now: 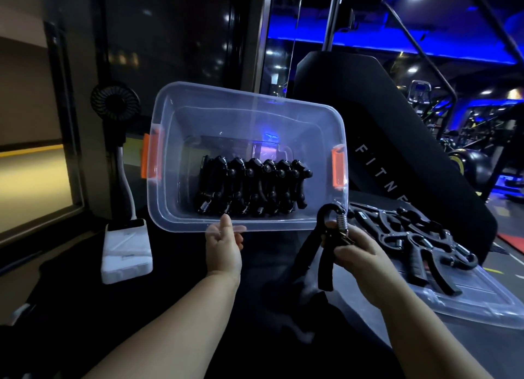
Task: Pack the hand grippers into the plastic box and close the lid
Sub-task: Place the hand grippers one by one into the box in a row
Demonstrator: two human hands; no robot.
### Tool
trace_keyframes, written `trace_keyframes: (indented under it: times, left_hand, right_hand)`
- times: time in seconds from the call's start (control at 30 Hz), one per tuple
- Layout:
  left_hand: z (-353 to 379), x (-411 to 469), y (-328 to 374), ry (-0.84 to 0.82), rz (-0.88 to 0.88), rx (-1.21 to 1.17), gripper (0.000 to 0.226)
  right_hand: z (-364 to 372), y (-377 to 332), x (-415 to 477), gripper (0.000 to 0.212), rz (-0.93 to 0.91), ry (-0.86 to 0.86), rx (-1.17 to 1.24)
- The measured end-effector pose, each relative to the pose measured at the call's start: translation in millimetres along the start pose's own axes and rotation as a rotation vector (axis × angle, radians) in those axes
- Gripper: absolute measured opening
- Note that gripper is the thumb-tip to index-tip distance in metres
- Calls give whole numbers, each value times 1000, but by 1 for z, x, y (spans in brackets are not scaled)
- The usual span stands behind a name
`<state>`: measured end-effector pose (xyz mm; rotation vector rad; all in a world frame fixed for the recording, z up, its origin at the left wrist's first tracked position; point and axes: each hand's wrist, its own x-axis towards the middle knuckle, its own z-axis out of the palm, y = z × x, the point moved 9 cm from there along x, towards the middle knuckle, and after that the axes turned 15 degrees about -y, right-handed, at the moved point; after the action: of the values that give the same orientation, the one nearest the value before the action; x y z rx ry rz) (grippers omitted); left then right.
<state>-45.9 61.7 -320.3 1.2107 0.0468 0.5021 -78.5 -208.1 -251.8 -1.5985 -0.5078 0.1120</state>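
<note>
Seven or so packed grippers [249, 186], all black, stand in a tight row inside the plastic box [241, 123], bunched against its lower long wall with their coil springs toward the near rim. The box is clear and tipped up so its open mouth faces the camera, sitting a bit above the middle of the view. It's got an orange latch [151, 157] on the short end at 9 o'clock and a second latch [338, 169] at 3 o'clock.

The left hand [224, 248] has hold of the box at 6 o'clock, right on the near rim, with one digit up against the edge and the others curled in below it.

Just off the box's corner at about 4 o'clock, the right hand [357, 254] holds one more, the held gripper [326, 265]. Fingers and thumb are wrapped round its middle by the spring [341, 223], the hooked top points up at the box corner, and the two handles hang down toward 7 o'clock.

Further out the same way, a heap of spare grippers [411, 237] lies on the clear lid [467, 302], which is flat on a dark surface, off the box.

Over at 8 o'clock from the box there's a white power bank [126, 251] with a bendy neck going up to a little black fan [114, 102] at 10 o'clock. Behind the box at 2 o'clock is a black padded bench [382, 140] with white letters reading "FITNE", and past that some gym machines in blue light, too dim to make out.
</note>
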Motion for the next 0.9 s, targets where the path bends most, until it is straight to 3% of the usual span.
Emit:
trace_keyframes:
  times: [0.1, 0.27, 0.43, 0.53, 0.77, 0.9]
  left_hand:
    - [1, 0, 2, -12, 10, -8, 23]
    - [2, -3, 3, -11, 1, -15, 24]
    - [3, -3, 4, -22, -13, -32, 26]
    - [5, -5, 8, -50, 16, -74, 31]
    - [7, -5, 4, -48, 6, -169, 28]
    - [6, -6, 7, -43, 49, -145, 39]
  right_hand:
    - [6, 0, -1, 50, 15, -34, -105]
    - [22, -11, 14, 35, -36, -50, -207]
    - [36, -38, 37, 30, -155, -40, -62]
    - [47, -63, 61, 23, -218, -38, -99]
    - [89, -81, 128, 8, -158, -67, -100]
    - [120, -85, 167, 7, -177, -78, -151]
